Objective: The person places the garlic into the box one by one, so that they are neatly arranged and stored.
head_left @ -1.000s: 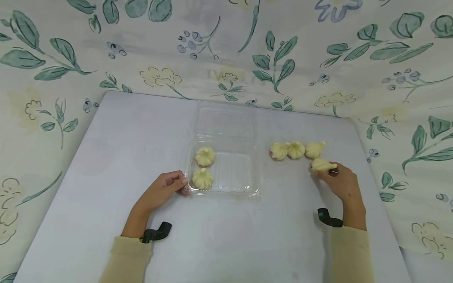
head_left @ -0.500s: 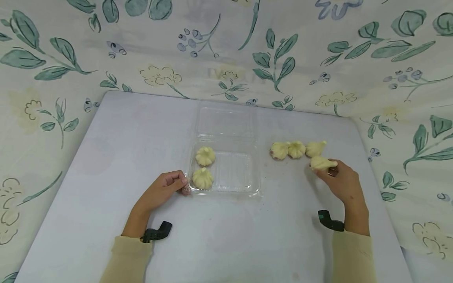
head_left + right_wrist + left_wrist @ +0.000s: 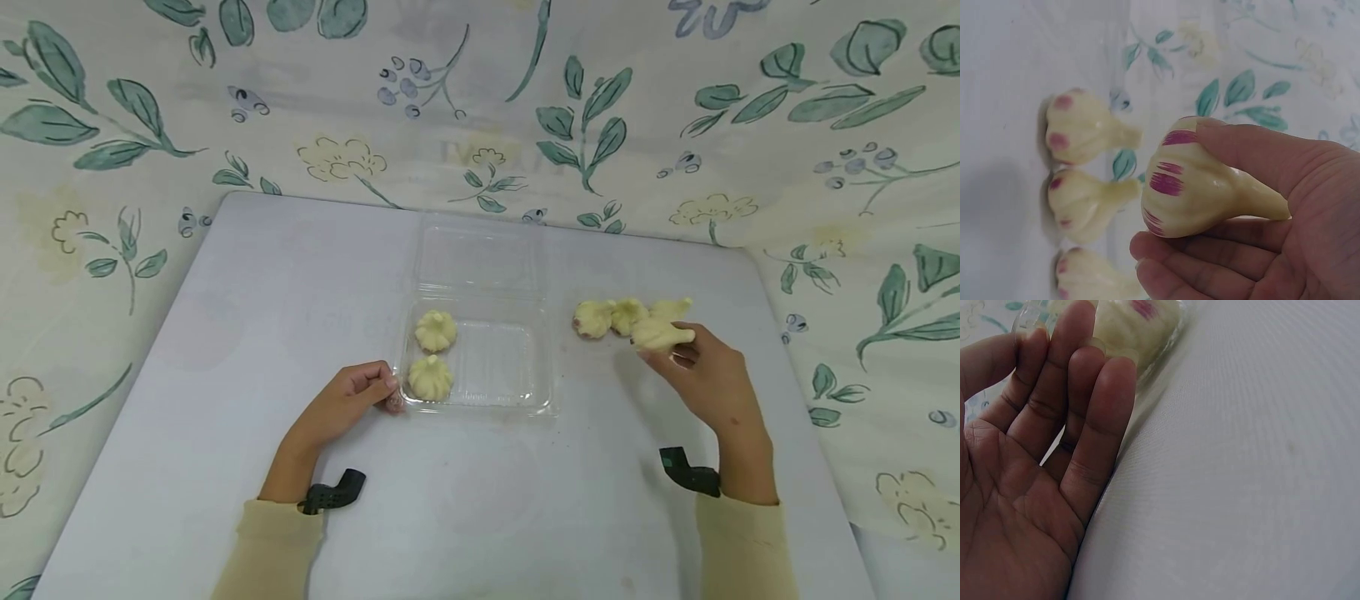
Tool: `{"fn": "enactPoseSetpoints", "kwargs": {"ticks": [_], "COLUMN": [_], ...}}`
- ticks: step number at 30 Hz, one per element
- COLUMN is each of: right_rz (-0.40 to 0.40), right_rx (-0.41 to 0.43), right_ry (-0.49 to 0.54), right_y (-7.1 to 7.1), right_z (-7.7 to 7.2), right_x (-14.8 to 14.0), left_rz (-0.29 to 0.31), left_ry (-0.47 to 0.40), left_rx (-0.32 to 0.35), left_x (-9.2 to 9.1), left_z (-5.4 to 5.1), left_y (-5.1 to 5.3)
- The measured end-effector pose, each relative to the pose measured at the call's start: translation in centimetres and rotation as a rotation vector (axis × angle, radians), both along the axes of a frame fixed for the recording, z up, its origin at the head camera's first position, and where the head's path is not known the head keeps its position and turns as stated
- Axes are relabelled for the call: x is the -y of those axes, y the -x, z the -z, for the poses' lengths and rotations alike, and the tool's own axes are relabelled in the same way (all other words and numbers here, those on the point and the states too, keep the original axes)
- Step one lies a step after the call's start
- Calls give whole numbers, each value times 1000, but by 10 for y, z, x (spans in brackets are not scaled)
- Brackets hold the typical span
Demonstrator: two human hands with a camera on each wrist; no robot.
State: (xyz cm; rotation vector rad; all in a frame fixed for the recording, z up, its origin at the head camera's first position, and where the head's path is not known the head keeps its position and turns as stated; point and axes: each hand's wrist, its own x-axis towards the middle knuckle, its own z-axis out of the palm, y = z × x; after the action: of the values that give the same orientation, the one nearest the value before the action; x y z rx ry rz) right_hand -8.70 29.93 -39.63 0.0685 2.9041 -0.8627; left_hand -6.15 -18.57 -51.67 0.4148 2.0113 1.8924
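Note:
My right hand [image 3: 716, 383] holds a garlic bulb [image 3: 1194, 178], cream with purple streaks, between thumb and fingers. It hovers above the white table, close to a row of three more garlic bulbs [image 3: 592, 320] and partly covering the rightmost in the head view. At the middle of the table lies a clear plastic clamshell container [image 3: 501, 367] with its lid [image 3: 480, 257] folded back. Two garlic bulbs [image 3: 431, 378] sit along its left side, one behind the other. My left hand [image 3: 345, 404] pinches the container's front left rim between thumb and index finger.
A white tabletop [image 3: 480, 508] carries everything. Behind it and at both sides hangs a floral cloth [image 3: 480, 108]. A black wrist camera [image 3: 690, 473] sits on the right wrist, and another black camera [image 3: 333, 492] on the left.
The right hand, with its garlic bulb, has risen from the table and shifted left, over the rightmost bulb of the row. My left hand stays in place at the container.

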Motion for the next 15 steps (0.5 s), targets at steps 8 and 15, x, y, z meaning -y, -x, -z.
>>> {"fn": "enactPoseSetpoints", "kwargs": {"ticks": [8,15], "right_rz": [-105,-181], "right_rx": [-42,-44], "right_ry": [10,45], "right_y": [3,6], "right_z": [-8,-11], "right_x": [30,59], "left_rz": [-5,-4], "left_ry": [1,7], "left_rx": [12,6], "left_x": [-2,-1], "left_z": [-4,-1], "left_y": [-1,0]}}
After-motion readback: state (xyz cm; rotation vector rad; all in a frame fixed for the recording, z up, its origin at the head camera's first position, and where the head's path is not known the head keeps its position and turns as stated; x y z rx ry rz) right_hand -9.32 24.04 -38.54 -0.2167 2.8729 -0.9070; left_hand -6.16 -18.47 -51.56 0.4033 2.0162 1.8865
